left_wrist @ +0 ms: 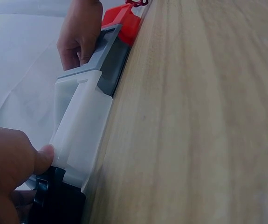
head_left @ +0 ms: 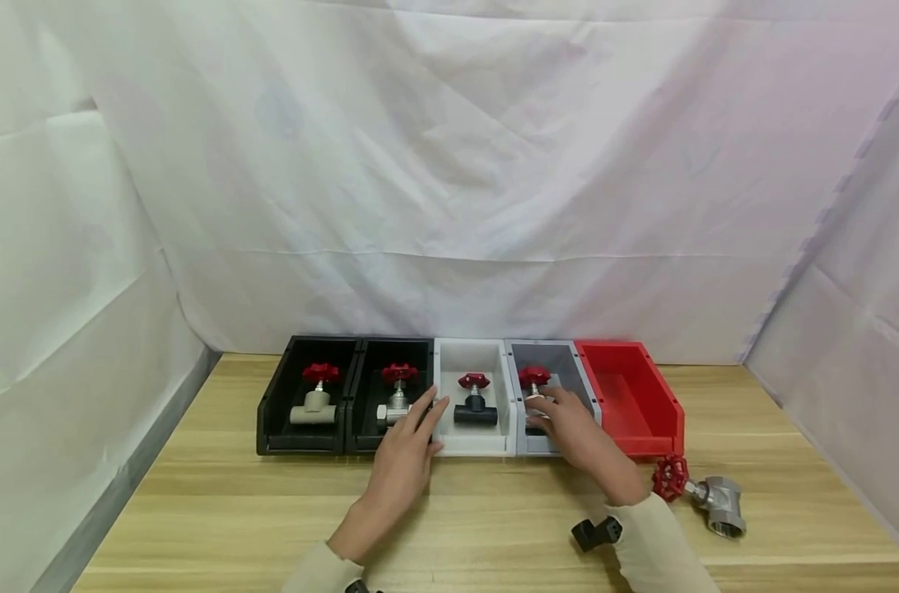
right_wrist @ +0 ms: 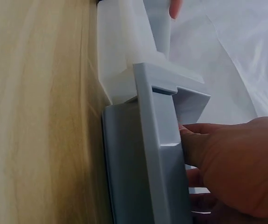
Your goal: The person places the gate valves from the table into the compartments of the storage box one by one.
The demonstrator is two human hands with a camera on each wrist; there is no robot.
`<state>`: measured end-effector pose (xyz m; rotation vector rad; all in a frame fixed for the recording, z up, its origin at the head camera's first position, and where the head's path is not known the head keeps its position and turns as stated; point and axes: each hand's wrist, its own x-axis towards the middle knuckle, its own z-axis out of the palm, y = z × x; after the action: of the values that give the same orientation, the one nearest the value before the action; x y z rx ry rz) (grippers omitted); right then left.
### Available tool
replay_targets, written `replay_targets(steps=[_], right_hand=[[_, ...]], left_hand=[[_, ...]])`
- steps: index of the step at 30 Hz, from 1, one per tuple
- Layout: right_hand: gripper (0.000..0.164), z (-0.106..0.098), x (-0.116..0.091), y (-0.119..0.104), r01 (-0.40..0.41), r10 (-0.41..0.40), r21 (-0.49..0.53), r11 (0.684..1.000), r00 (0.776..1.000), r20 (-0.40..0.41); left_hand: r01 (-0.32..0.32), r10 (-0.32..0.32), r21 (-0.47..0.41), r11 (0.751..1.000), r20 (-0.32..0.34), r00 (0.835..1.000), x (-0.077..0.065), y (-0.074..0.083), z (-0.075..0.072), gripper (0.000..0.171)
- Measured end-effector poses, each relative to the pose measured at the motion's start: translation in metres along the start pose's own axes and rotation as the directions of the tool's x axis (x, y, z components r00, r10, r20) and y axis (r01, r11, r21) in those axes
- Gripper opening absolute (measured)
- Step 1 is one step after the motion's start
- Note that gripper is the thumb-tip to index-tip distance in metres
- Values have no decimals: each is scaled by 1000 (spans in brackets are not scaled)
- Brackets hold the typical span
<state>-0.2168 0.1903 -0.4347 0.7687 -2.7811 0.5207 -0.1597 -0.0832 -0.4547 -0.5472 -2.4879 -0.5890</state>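
Observation:
My right hand (head_left: 579,432) reaches into the grey bin (head_left: 584,375). Its fingers curl about the pale body of a valve with a red handwheel (head_left: 534,376), which they partly hide. In the right wrist view, the fingers (right_wrist: 196,142) go down behind the bin's front wall. My left hand (head_left: 403,461) lies over the front of the second black bin (head_left: 373,362), fingers stretched towards the white bin (head_left: 449,354). In the left wrist view its thumb (left_wrist: 44,157) touches the white bin's edge. A black-bodied valve (head_left: 475,403) stands in the white bin.
A beige valve (head_left: 315,403) stands in the leftmost black bin (head_left: 272,420), a metal valve (head_left: 399,391) in the second. The red bin (head_left: 620,379) closes the row at right. A steel valve (head_left: 719,501) lies on the wooden table (head_left: 486,527) in front of it.

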Motion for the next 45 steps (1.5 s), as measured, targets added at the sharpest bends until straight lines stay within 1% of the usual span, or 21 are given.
replay_targets(steps=[5,8,11,14,17,24,28,30,35,37,41,45], right_hand=[[30,-5,-3,-4,11,-11,-9,1000,1000,-14],[34,-12,-6,-7,33,-33,-12,999,999,-34],[38,-20,-11,-8,80,-82,-30,996,993,-80],[42,-31,-18,-8,131,-138,-60,990,981,-135],[42,-43,-28,-7,151,-163,-85,985,972,-170],[44,-72,-56,-3,85,-109,-132,988,976,-189],[41,-83,-71,3,73,-102,-140,987,971,-215],[39,-88,-77,8,43,-72,-133,990,973,-217],[31,-100,-94,23,-68,47,-109,992,981,-190],[29,-102,-100,30,-76,54,-116,990,981,-187],[28,-104,-109,43,-41,10,-150,988,978,-207],[27,-106,-119,56,-39,1,-180,983,979,-206]], left_hand=[[7,-7,6,1000,1,1000,-1,-1,-1,65],[9,-9,-2,1000,-7,1000,-1,-1,-1,66],[1,-1,-4,1000,-15,1000,-1,-1,-1,66],[-9,9,-2,1000,-18,1000,0,-1,0,67],[-15,15,-1,1000,-18,1000,-1,0,1,66],[0,0,-13,1000,-8,1000,0,0,0,67],[1,-1,-14,1000,-8,1000,1,0,1,67],[4,-4,-14,1000,-7,1000,0,0,1,67],[5,-5,-13,1000,8,1000,-1,1,1,67],[4,-4,-14,1000,8,1000,-1,1,1,68],[-1,1,-14,1000,-11,1000,0,0,0,67],[-12,11,-13,1000,-26,1000,0,0,-1,65]])
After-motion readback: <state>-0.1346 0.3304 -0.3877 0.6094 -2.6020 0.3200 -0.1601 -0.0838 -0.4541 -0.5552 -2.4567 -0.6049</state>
